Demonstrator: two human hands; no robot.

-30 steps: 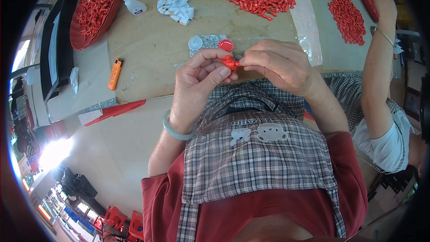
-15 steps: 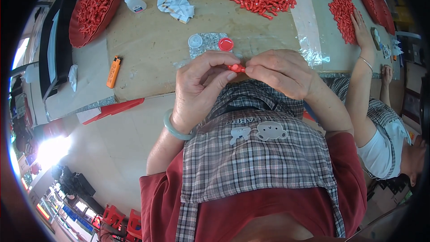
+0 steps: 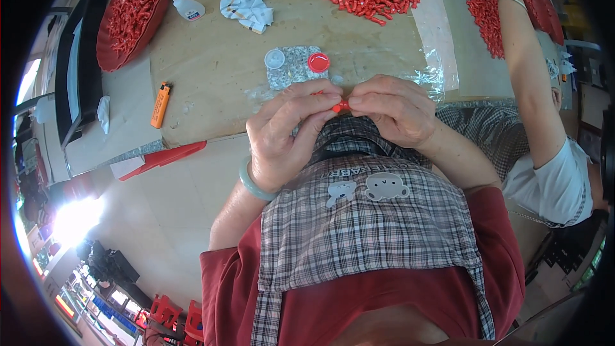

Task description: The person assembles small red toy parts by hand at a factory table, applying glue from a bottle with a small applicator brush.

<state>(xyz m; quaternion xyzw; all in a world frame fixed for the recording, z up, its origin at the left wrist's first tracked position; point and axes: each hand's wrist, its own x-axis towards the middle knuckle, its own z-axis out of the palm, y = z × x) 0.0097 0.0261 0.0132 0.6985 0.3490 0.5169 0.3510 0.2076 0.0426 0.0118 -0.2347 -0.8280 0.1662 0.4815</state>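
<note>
"Left hand (image 3: 282, 118)?"
"Thumb and fingers curled in, pinching the small red piece (image 3: 341, 107)."
"Right hand (image 3: 400, 110)?"
"Fingertips and thumb pressed together at the piece's other end."
"Where is it?"
"Between both hands, just below the speckled slab (image 3: 295, 69) in my view."

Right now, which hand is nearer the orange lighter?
Left. The left hand is well to the right of the orange lighter, not touching it; the right hand is farther right, across the small red piece both hands hold.
</note>
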